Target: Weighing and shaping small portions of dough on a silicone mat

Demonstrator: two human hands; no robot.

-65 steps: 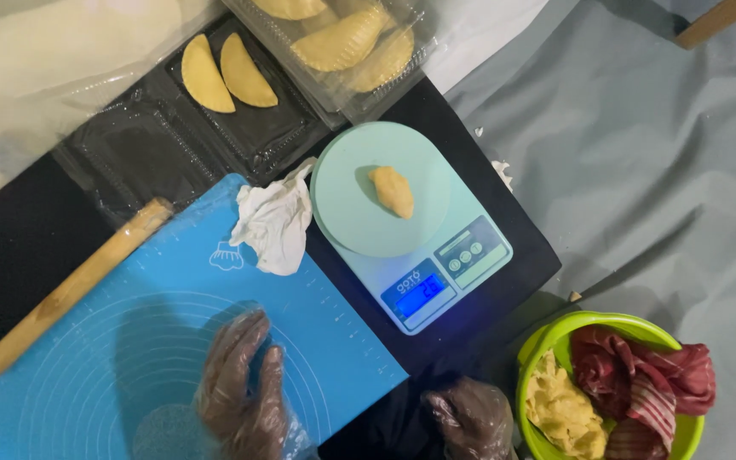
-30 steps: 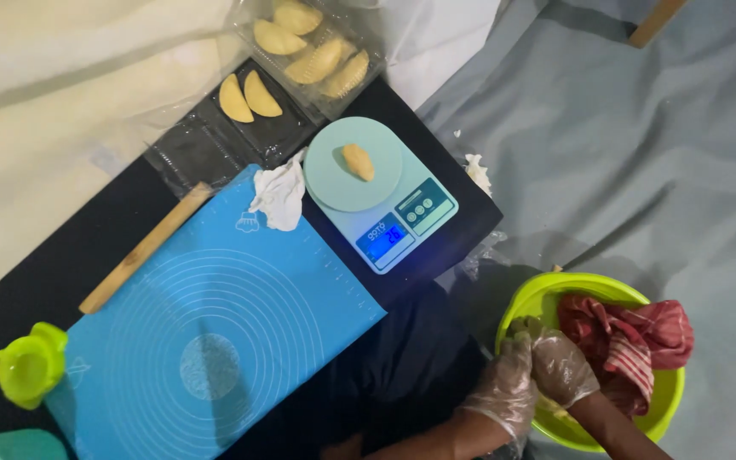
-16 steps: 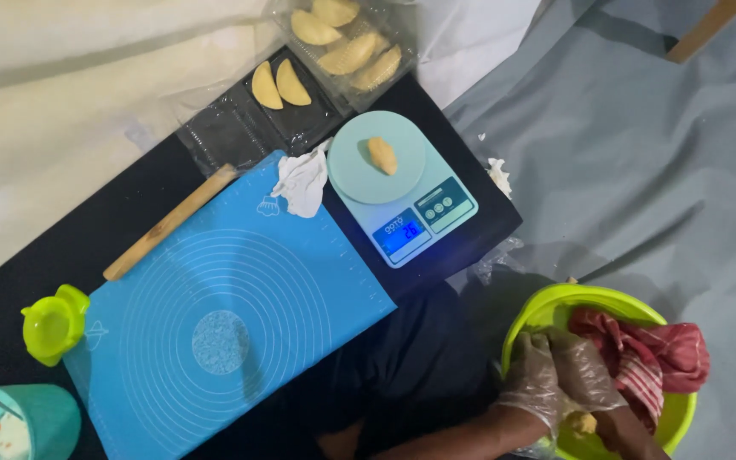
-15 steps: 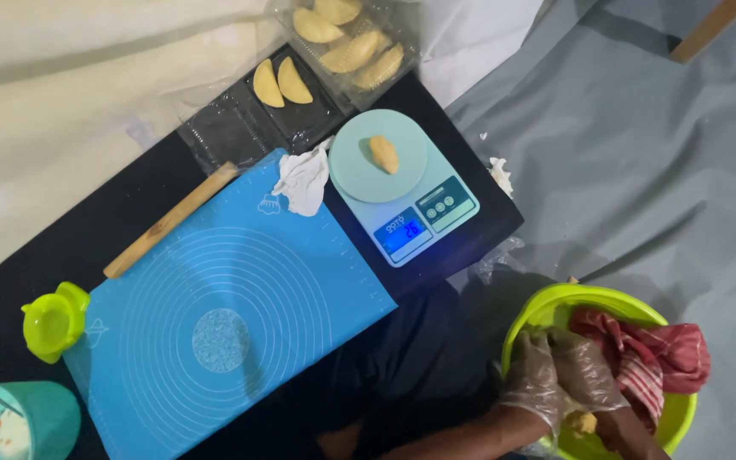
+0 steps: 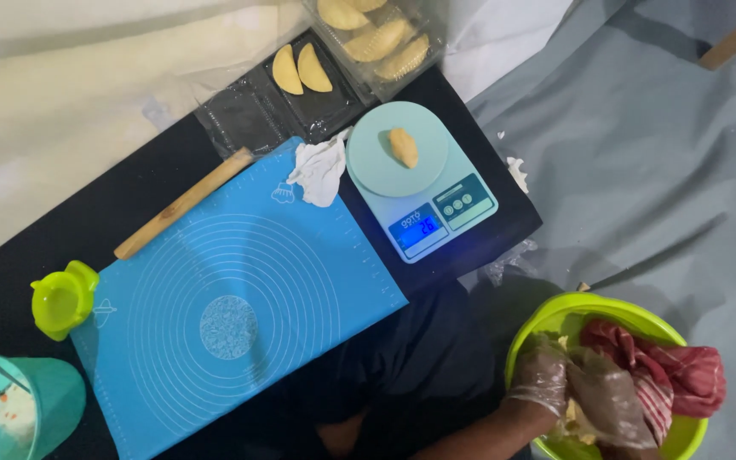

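Both my hands wear clear plastic gloves and are down in a lime green bowl (image 5: 547, 313) at the lower right. My left hand (image 5: 541, 381) and my right hand (image 5: 608, 398) close together on yellow dough (image 5: 574, 420) in the bowl. A red striped cloth (image 5: 670, 373) lies over the bowl's right side, touching my right hand. On the black board, a pale green kitchen scale (image 5: 419, 181) carries a small dough piece (image 5: 402, 146); its screen is lit.
A blue silicone mat (image 5: 240, 298) covers the black board (image 5: 36, 247), with a wooden rolling pin (image 5: 182, 204) and crumpled white tissue (image 5: 320, 170) at its top edge. Black trays hold folded pastries (image 5: 301, 68). A green press mould (image 5: 62, 299) and teal bowl (image 5: 19, 405) sit left.
Both hands left the blue mat and moved right into the green bowl, where they now grip the dough. The view has shifted, bringing the green mould and teal bowl into sight.
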